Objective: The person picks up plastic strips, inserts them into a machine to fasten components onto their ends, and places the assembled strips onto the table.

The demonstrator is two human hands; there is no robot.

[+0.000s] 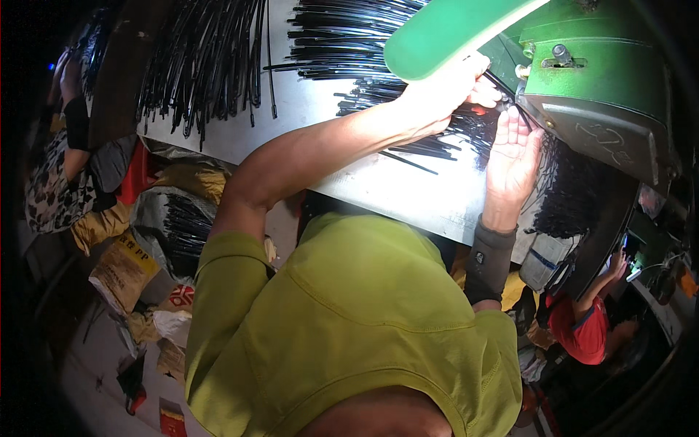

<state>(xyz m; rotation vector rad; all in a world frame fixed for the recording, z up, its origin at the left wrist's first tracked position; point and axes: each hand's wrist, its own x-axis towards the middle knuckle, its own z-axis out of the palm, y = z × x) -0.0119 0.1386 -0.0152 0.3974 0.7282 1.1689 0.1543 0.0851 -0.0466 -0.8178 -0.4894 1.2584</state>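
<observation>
At the green machine (593, 95), a thin black rod (501, 83) slants down to the right beside the machine's lower left edge. My left hand (455, 87), closed, grips its upper part, and the green lamp-like arm (451, 40) partly covers that hand. Palm up, my right hand (513, 160) has the rod's lower end between thumb and fingertips, its other fingers fairly straight. Bright light washes out some finger detail. Many similar black rods (349, 44) lie in a heap behind my left forearm, on the pale tabletop (408, 182).
Another bundle of black rods (204, 65) covers the table's far left. A dark pile (571, 189) sits below the machine. Sacks and a printed bag (124, 269) crowd the floor at left. One person (62, 175) works at far left, another in red (582, 328) at right.
</observation>
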